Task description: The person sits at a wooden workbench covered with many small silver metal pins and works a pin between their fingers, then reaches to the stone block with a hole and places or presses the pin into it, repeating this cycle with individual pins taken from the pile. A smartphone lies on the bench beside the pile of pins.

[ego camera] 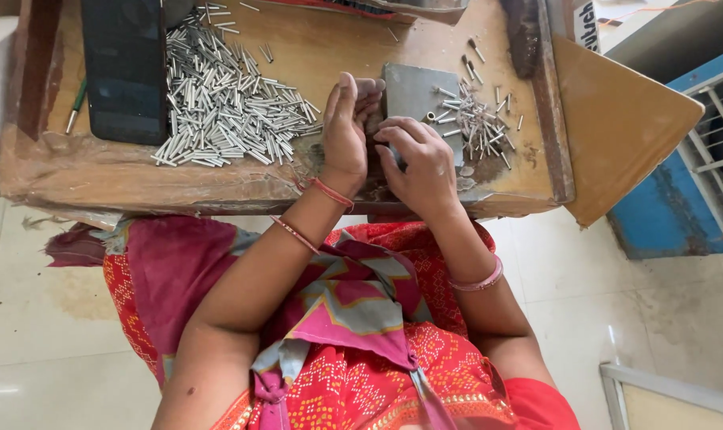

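Red patterned garment (pixel 361 350) nearest lens. Left hand (pixel 344 131), right hand (pixel 421 159): curled together at grey metal block (pixel 413 89); contents unseen, grip unclear. Metal pins (pixel 218 95) heaped left, smaller pile (pixel 477 123) right. Judged light, stiff, slippery; pinch mid-shaft.

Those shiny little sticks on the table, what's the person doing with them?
A person sits at a low wooden table sorting small metal pins. The left hand and right hand meet at a grey metal block, fingers bent as if pinching something tiny; what they hold is hidden. A big pile of pins lies to the left, a smaller pile to the right. A dark flat slab rests beside the big pile.
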